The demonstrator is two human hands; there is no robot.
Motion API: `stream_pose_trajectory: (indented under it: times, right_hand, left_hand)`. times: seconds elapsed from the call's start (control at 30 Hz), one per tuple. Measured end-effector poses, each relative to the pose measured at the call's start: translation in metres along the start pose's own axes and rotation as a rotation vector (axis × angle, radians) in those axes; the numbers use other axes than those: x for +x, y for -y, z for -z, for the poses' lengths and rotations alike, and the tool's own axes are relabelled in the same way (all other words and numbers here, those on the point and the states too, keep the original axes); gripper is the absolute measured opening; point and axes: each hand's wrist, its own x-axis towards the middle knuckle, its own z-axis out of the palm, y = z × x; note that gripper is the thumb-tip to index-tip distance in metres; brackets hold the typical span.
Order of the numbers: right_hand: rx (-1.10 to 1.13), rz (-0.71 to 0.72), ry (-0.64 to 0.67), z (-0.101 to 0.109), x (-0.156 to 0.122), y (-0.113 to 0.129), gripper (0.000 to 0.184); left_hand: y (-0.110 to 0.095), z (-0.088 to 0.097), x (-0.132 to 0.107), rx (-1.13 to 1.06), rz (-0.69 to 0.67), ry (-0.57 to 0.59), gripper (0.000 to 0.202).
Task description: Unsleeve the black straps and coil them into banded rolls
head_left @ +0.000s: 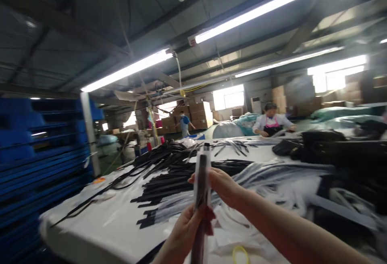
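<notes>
Upright in front of me is a long black strip in a clear plastic sleeve (202, 175), its dark tip sticking out at the top. My left hand (191, 221) is wrapped round its lower part, fingers closed. Higher up, my right hand (222, 184) grips the sleeve from the right side, with its fingertips partly behind it. Beyond the hands lie many flat black strips (172, 181) in a pile, and bundles in clear sleeves (172, 207) are close to my left hand. Motion blurs the strip's details.
The white table (99, 223) stretches ahead. Clear plastic sleeves (281, 191) and black material (347, 155) cover its right side. A yellow loop (240, 254) lies near me. Blue racks (39, 175) stand left. A co-worker (272, 123) is across the table; another person (184, 123) stands farther back.
</notes>
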Motion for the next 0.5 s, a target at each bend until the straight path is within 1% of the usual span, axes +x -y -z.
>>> stream_pose_trajectory:
  times: [0.07, 0.13, 0.17, 0.23, 0.27, 0.3, 0.33, 0.37, 0.4, 0.43, 0.47, 0.5]
  right_hand:
    - [0.133, 0.031, 0.098, 0.006, -0.004, -0.002, 0.072]
    - [0.173, -0.006, 0.162, 0.009, -0.009, -0.017, 0.075]
    - [0.138, -0.064, 0.165, 0.011, -0.011, -0.027, 0.075]
    - [0.038, -0.187, 0.125, 0.014, -0.014, -0.042, 0.075]
    - [0.002, -0.21, 0.111, 0.017, -0.016, -0.045, 0.075]
    - [-0.019, -0.191, 0.094, 0.021, -0.017, -0.042, 0.076]
    - [-0.032, -0.134, 0.063, 0.027, -0.019, -0.034, 0.075]
    - [-0.052, -0.059, 0.025, 0.035, -0.021, -0.021, 0.072]
    - [-0.083, 0.017, -0.023, 0.046, -0.025, -0.004, 0.07]
    - [-0.143, 0.076, -0.094, 0.059, -0.03, 0.016, 0.068]
    - [-0.225, 0.122, -0.183, 0.075, -0.036, 0.037, 0.067]
    - [-0.331, 0.153, -0.286, 0.092, -0.042, 0.057, 0.068]
  left_hand:
    - [0.008, 0.0, 0.003, 0.012, 0.014, -0.069, 0.064]
    - [0.012, -0.004, 0.007, 0.049, 0.02, -0.104, 0.062]
    - [0.013, -0.009, 0.009, 0.073, 0.025, -0.103, 0.061]
    - [0.016, -0.02, 0.008, 0.123, 0.024, -0.093, 0.058]
    - [0.02, -0.026, 0.006, 0.14, 0.011, -0.103, 0.055]
    - [0.025, -0.032, 0.002, 0.152, -0.01, -0.127, 0.053]
    - [0.032, -0.037, -0.004, 0.164, -0.033, -0.162, 0.056]
    - [0.042, -0.041, -0.012, 0.18, -0.055, -0.204, 0.066]
    - [0.055, -0.044, -0.021, 0.201, -0.071, -0.24, 0.08]
    - [0.069, -0.046, -0.033, 0.233, -0.073, -0.257, 0.089]
    - [0.085, -0.047, -0.045, 0.277, -0.053, -0.246, 0.089]
    - [0.101, -0.046, -0.059, 0.329, -0.011, -0.212, 0.081]
